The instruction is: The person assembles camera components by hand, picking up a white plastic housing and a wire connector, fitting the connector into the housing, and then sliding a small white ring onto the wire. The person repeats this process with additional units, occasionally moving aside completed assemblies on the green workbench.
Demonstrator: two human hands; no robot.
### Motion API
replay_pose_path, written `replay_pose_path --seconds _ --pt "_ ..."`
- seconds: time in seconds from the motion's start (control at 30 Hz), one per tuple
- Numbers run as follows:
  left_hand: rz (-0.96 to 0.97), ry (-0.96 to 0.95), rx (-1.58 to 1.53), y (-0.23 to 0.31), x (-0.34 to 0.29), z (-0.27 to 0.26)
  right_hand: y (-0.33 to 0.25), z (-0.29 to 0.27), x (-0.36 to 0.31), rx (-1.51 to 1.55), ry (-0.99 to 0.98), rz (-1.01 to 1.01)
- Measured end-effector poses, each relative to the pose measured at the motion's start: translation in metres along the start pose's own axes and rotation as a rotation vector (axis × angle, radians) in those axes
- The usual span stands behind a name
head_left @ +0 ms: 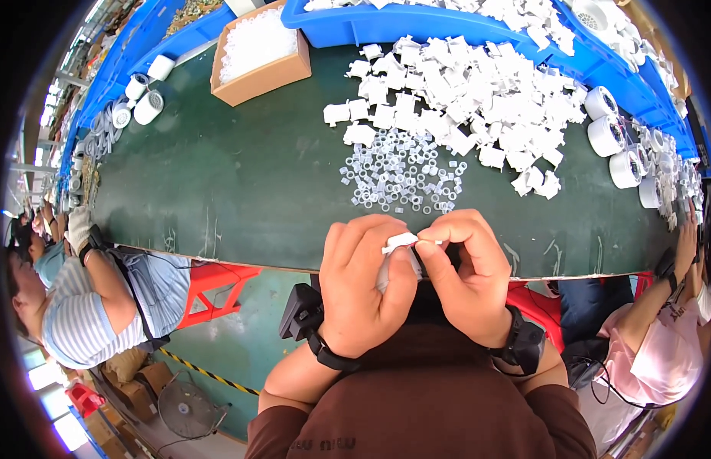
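Near the front edge of the green table (241, 176), my left hand (359, 287) is closed around a small white plastic part (401, 240), whose upper end shows between thumb and fingers. Against that end my right hand (474, 279) is pinched, thumb to forefinger; what is between those fingertips is too small to make out. Just beyond my hands lies a spread of small clear plastic rings (401, 172). Behind it rises a large heap of white plastic parts (478, 99).
A cardboard box (264, 83) of translucent pieces stands at the back left. Blue bins (417, 27) line the far edge. White cylindrical housings (606, 136) sit at the right, others at the left. Co-workers sit at both sides, one in a striped shirt (88, 321).
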State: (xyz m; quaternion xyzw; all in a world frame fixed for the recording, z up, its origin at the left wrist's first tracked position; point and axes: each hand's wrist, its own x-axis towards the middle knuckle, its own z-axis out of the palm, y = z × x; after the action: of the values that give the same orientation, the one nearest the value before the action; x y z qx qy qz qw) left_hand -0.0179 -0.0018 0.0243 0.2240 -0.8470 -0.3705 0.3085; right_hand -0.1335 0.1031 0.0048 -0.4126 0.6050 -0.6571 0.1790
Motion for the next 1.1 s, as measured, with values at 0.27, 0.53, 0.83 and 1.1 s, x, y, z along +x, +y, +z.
replay_pose_path --seconds 0.27,0.53,0.83,1.1 --pt "0.026 -0.087 -0.054 0.000 0.005 -0.003 -0.008 -0.013 -0.002 0.106 -0.112 0.176" --pt "-0.012 -0.069 -0.102 -0.006 0.004 -0.005 -0.010 -0.097 0.020 -0.972 0.146 -0.056" --pt "-0.018 -0.024 -0.140 -0.005 0.003 -0.003 0.009 -0.117 0.029 -1.021 0.183 -0.122" --pt "-0.010 -0.222 -0.425 0.003 0.005 0.001 -0.022 -0.065 -0.001 -0.298 -0.020 0.023"
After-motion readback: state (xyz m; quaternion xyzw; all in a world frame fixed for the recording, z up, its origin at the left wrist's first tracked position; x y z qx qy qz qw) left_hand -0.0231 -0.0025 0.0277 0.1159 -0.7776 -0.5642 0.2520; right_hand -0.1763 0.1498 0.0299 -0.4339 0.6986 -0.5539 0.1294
